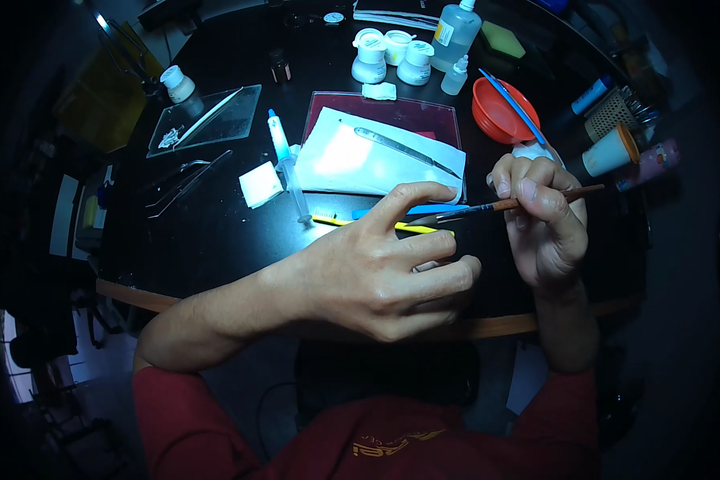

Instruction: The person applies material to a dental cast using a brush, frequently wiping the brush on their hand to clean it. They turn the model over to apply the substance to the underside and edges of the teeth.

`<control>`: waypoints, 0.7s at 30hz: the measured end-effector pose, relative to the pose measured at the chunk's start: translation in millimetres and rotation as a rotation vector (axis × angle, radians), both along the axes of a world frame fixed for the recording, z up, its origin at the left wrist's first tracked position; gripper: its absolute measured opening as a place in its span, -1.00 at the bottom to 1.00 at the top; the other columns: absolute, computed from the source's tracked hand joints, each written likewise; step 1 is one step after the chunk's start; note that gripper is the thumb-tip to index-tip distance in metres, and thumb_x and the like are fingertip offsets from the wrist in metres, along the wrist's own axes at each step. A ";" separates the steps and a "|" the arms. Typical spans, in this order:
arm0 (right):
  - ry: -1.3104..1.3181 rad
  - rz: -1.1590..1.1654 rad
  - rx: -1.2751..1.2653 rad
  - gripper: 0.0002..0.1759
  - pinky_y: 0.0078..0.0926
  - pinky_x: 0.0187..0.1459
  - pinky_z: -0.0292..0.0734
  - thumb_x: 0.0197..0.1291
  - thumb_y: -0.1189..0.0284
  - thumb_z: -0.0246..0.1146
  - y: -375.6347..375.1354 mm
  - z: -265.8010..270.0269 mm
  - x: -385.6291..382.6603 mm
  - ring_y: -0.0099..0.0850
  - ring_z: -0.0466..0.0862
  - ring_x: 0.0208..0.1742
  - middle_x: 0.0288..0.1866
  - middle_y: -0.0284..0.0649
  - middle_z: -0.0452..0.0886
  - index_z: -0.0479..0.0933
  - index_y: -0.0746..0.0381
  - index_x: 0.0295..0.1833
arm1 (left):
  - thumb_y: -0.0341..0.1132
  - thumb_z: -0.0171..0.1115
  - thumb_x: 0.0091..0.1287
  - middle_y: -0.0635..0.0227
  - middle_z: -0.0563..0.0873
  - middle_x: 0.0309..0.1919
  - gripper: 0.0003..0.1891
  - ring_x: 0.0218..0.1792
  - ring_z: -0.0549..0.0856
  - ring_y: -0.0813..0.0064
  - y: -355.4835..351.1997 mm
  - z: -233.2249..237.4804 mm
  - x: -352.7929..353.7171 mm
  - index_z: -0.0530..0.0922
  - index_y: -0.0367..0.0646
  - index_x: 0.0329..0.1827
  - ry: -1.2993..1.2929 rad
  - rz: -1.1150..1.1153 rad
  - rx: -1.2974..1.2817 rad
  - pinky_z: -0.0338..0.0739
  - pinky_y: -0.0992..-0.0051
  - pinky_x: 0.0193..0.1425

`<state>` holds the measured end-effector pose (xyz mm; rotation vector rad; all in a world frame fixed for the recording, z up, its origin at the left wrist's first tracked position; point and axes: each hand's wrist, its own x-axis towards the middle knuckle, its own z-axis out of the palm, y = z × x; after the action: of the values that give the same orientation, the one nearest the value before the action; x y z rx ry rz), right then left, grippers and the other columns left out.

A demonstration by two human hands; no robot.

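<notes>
Two bare hands meet above the near edge of the black tabletop (216, 232) in the head view, just in front of the white paper sheet (352, 164). The right hand (546, 228) has its grip closed on a thin brush (500, 206), fingers pinched round the wooden handle. The left hand (376, 276) has its index finger stretched out and the other fingers curled; a pale sliver shows between them, but I cannot tell whether that grip holds anything. The brush hangs nearly level in the air in front of the sheet, its dark tip pointing at the left fingertips and close to them.

As I judge it, the tip is the weak point. It sits close above the yellow tool (352, 222) and the blue tool (424, 210) lying just in front of the sheet; a slip of the right wrist could drag the bristles across them or jab the left fingers. The syringe (288, 164) lies just left of the sheet, near the left wrist; a careless sweep might roll it.

The brush looks slim and light: reddish-brown handle, dark ferrule, fine pointed tip; it would likely twist easily in a loose pinch.

On the sheet rests a metal spatula (400, 150); behind the sheet stand three white jars (392, 56); right of it sits an orange bowl (496, 116).
</notes>
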<state>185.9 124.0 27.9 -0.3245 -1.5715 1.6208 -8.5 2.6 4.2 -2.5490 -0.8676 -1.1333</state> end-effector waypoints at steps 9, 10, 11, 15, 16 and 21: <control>0.051 -0.165 0.098 -0.72 -0.50 -0.27 0.24 0.28 0.51 0.26 0.2 -1.1 -0.1 -0.53 0.39 -0.39 -0.54 -0.33 0.38 0.42 0.23 -0.50 | -0.31 0.43 0.23 0.42 0.59 -0.18 -0.88 -0.28 0.61 0.52 2.8 -4.7 2.9 0.72 -0.16 -0.32 -0.095 -0.047 -0.009 0.52 -0.25 0.45; 0.042 -0.184 0.096 -0.72 -0.50 -0.27 0.24 0.28 0.52 0.25 -0.6 -0.6 -0.4 -0.53 0.38 -0.39 -0.55 -0.33 0.37 0.41 0.23 -0.51 | -0.32 0.43 0.22 0.41 0.59 -0.18 -0.89 -0.29 0.61 0.52 2.9 -4.5 3.0 0.72 -0.16 -0.32 -0.095 -0.046 -0.006 0.51 -0.26 0.47; 0.033 -0.204 0.093 -0.72 -0.50 -0.27 0.24 0.27 0.53 0.25 -1.2 -0.2 -0.4 -0.54 0.38 -0.39 -0.55 -0.33 0.37 0.41 0.23 -0.51 | -0.32 0.43 0.21 0.41 0.59 -0.18 -0.89 -0.29 0.60 0.52 3.0 -4.0 3.1 0.72 -0.16 -0.33 -0.096 -0.045 -0.002 0.50 -0.27 0.48; 0.048 -0.196 0.084 -0.73 -0.48 -0.20 0.28 0.28 0.52 0.21 0.1 0.2 1.9 -0.53 0.40 -0.39 -0.53 -0.31 0.39 0.41 0.22 -0.51 | -0.34 0.42 0.18 0.40 0.59 -0.19 -0.90 -0.29 0.60 0.52 3.1 -2.5 2.4 0.73 -0.17 -0.34 -0.083 -0.044 0.010 0.48 -0.27 0.53; 0.066 -0.182 0.080 -0.72 -0.47 -0.17 0.30 0.29 0.51 0.21 2.8 -1.5 4.7 -0.52 0.41 -0.38 -0.52 -0.30 0.40 0.41 0.22 -0.51 | -0.34 0.41 0.18 0.40 0.59 -0.20 -0.90 -0.30 0.60 0.52 3.2 -2.5 2.4 0.73 -0.18 -0.34 -0.079 -0.040 0.013 0.48 -0.25 0.54; 0.158 -0.298 0.096 -0.68 -0.35 0.04 0.37 0.33 0.48 0.16 0.9 -1.5 4.4 -0.42 0.51 -0.20 -0.46 -0.28 0.39 0.34 0.19 -0.52 | -0.37 0.38 0.18 0.40 0.58 -0.24 -0.92 -0.34 0.60 0.53 4.9 -4.2 2.5 0.73 -0.19 -0.34 -0.074 -0.042 0.030 0.46 -0.18 0.60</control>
<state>190.3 124.9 26.4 -0.3515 -1.4019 1.3062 -6.0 7.5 0.0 -2.5270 -0.8111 -1.2509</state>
